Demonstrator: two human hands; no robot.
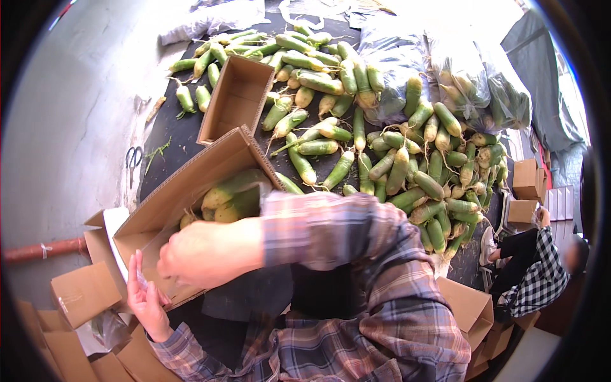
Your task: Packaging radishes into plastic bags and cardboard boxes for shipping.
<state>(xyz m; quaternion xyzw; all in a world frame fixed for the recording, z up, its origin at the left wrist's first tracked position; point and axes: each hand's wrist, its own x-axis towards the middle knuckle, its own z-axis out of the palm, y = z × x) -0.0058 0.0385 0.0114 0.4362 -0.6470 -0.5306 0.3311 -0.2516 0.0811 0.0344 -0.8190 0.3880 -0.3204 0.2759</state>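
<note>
An open cardboard box [191, 172] lies tilted in front of me, with several green-and-white radishes [229, 197] inside it. My right hand [203, 251] reaches across my body to the box's near rim, fingers curled and blurred. What it grips is unclear. My left hand [143, 299] rests against the box's near corner from below, fingers stretched upward, with a bit of clear plastic film by the fingertips. Both sleeves are plaid.
A big pile of radishes [394, 172] covers a black sheet [172, 140], around an empty box [238, 95]. Filled clear bags [458, 76] stand behind. Scissors [132, 156] lie on the concrete at left. Folded cartons [83, 293] sit lower left. Another person [541, 274] crouches at right.
</note>
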